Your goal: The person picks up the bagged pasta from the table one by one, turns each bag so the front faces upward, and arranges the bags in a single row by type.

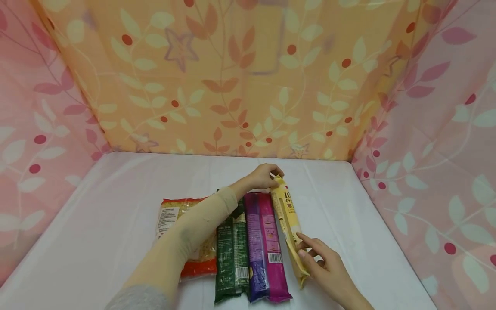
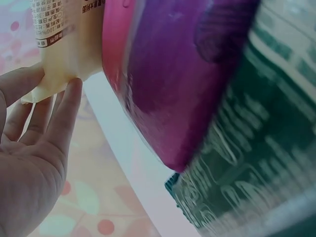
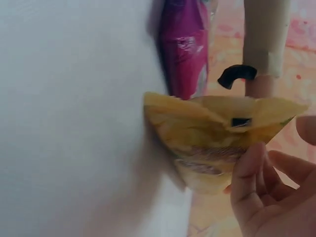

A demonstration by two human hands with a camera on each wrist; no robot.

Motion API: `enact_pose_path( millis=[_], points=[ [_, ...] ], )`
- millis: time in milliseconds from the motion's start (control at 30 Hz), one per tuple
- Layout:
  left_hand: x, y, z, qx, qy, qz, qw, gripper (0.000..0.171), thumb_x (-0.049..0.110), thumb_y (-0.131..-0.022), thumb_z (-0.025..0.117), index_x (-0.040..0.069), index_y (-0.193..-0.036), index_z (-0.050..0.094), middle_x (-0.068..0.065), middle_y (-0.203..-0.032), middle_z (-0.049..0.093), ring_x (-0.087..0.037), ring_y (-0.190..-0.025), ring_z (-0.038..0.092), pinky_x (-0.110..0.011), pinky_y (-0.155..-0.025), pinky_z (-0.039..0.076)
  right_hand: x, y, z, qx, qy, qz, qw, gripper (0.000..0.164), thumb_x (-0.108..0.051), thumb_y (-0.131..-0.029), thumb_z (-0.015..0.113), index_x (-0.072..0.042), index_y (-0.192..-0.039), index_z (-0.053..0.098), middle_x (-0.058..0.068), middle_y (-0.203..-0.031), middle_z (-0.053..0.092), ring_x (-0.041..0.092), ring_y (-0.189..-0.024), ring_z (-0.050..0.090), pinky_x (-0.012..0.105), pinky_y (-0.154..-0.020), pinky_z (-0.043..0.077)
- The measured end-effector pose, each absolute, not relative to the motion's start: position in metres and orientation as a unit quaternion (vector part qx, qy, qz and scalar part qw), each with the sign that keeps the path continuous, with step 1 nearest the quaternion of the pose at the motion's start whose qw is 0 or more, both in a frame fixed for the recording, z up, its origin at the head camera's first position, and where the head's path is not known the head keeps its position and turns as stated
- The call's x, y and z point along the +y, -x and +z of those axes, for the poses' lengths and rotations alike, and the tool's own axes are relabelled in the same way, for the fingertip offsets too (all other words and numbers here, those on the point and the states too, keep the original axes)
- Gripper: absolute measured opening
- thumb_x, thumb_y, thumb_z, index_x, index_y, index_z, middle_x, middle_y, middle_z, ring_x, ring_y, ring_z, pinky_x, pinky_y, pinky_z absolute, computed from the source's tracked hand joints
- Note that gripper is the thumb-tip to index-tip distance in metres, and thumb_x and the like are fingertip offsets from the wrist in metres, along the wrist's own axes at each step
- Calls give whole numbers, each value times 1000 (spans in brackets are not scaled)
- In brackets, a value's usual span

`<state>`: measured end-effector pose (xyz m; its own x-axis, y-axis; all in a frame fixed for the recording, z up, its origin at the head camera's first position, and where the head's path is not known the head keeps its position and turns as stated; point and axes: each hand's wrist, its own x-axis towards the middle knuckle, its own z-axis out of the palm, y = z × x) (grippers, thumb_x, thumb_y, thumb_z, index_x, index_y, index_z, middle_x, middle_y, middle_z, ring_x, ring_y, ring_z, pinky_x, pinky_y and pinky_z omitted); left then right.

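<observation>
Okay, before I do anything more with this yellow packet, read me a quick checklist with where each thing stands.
1. Left hand on the far end of the yellow packet: ok, thumb and fingers pinch it.
2. Right hand on the near end: ok, it grips the edge.
3. Yellow packet lying flat: not ok, it is tilted up on its edge.
4. Purple-pink packet lying alongside the green packet: ok.
5. Yellow packet clear of the purple-pink one: cannot tell at the far end, where they come very close; the near end shows a gap.
6. Red-ended packet fully in sight: not ok, the left sleeve crosses in front.
</observation>
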<state>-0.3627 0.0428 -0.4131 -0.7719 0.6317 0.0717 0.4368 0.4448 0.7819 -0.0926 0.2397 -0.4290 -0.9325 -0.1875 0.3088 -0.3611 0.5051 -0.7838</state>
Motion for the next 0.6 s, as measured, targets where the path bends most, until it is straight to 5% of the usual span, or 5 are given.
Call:
enact_pose_path(
  millis=[200, 367, 600],
  points=[
    [35, 362, -415, 847, -308, 416, 115, 32, 5, -96, 71, 3, -128, 69, -16, -132, 62, -28, -119, 66, -30, -90, 56, 248, 94, -440, -850, -47, 522, 56, 34, -11, -108, 56, -6, -141, 61, 8, -117, 65, 14, -81, 61, 32, -54, 56],
    [31, 360, -414, 850, -305, 412, 121, 31, 5, -96, 72, 2, -127, 70, -16, -131, 63, -29, -120, 65, -31, -92, 55, 253, 95, -447, -835, 36, 545, -72, 43, -20, -112, 49, 1, -150, 50, 20, -132, 61, 17, -82, 61, 35, -59, 59],
    [22, 361, -414, 861, -300, 393, 120, 27, 6, -95, 75, 6, -122, 75, -10, -123, 71, -26, -114, 67, -31, -92, 56, 255, 96, -449, -828, 0, 538, -160, 58, -28, -110, 53, 8, -154, 40, 23, -125, 62, 22, -83, 64, 39, -61, 61]
  ],
)
